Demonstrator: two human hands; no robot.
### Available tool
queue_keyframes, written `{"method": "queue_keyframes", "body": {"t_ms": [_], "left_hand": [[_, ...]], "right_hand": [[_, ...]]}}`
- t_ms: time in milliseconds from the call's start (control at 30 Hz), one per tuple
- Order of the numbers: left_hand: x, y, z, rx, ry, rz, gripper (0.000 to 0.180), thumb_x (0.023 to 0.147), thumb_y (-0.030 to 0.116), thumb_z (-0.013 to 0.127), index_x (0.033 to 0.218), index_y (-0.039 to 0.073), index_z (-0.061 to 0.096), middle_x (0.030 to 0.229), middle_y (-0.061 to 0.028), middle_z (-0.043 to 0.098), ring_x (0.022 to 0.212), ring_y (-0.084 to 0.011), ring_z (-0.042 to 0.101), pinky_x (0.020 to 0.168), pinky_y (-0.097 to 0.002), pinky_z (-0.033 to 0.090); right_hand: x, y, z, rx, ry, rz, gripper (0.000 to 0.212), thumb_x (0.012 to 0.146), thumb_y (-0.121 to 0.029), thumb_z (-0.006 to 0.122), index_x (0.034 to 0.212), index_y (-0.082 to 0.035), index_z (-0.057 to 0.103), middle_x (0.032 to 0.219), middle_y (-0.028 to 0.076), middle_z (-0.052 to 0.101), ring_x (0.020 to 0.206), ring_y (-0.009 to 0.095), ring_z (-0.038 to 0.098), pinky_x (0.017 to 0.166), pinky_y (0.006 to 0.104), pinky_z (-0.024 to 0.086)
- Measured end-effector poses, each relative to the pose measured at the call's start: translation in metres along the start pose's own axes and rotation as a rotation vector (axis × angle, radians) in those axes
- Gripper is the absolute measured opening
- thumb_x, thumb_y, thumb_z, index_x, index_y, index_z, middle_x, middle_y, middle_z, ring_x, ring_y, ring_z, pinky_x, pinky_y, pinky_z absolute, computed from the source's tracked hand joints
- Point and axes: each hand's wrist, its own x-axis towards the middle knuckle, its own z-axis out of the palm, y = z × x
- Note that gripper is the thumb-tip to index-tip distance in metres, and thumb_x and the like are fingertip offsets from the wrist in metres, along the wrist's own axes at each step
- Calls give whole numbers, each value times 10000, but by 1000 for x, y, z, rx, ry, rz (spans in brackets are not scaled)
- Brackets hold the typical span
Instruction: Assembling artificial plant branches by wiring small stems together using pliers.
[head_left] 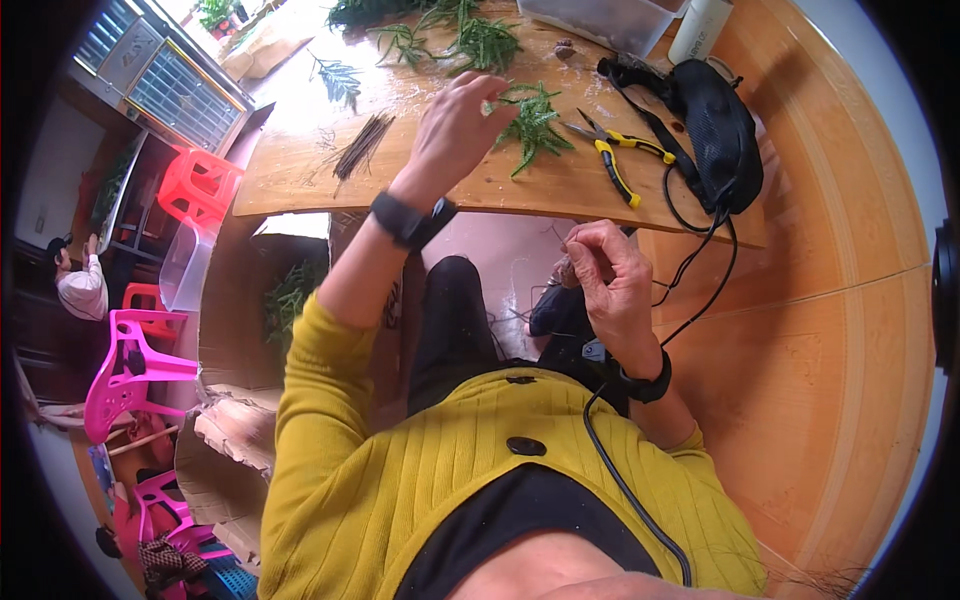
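My left hand [460, 125] is over the wooden table [400, 185], beside a green fern-like sprig [537, 125]. Its fingers are bent, with a gap between thumb and forefinger, and nothing shows in them. In front of the table edge, my right hand [615, 275] pinches a thin dark wire [556, 236] between thumb and fingertips. A small brown pinecone-like thing [563, 272] shows right beside those fingers; whether it hangs from the wire I cannot tell. Pliers with yellow and black handles [620, 150] lie spread on the table. A bundle of thin brown sticks [363, 147] lies left of my wrist.
More green sprigs [484, 42] lie at the far side, near a small brown cone [565, 48]. A clear plastic bin [600, 22], a white bottle [700, 30] and a black pouch with cords [715, 135] stand at the right. A cardboard box [235, 300] is below left.
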Motion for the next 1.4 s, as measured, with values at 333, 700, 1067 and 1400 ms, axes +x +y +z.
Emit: {"method": "queue_keyframes", "body": {"t_ms": [333, 700, 1067, 1400], "left_hand": [[73, -48, 0, -326, -83, -213, 230, 887, 225, 640, 1007, 29, 658, 994, -116, 689, 737, -205, 664, 655, -277, 516], [-58, -12, 5, -1457, -31, -395, 171, 950, 113, 543, 1075, 21, 613, 995, -64, 666, 910, -161, 638, 794, -303, 520], [-162, 30, 20, -1510, -64, -494, 232, 925, 131, 599, 1112, -6, 606, 1001, -64, 664, 895, -133, 619, 841, -283, 479], [-171, 63, 23, -1452, -88, -584, 199, 889, 80, 633, 1063, -16, 627, 959, -56, 665, 876, -100, 604, 824, -236, 479]], "right_hand": [[-14, 6, -20, 87, 36, 146, 80, 942, -83, 576, 911, -9, 577, 794, 18, 579, 639, 59, 554, 586, 195, 468], [-7, -19, -27, 394, 57, 264, 115, 942, -114, 578, 941, 1, 590, 906, 82, 631, 665, 96, 612, 575, 205, 507], [5, -18, -8, 412, -339, 450, 132, 932, -143, 598, 954, -13, 607, 768, 74, 655, 625, 118, 635, 508, 222, 518], [-24, 8, 1, 712, -248, 588, 139, 932, -153, 598, 959, -17, 610, 777, 62, 646, 588, 134, 640, 454, 232, 517]]}}
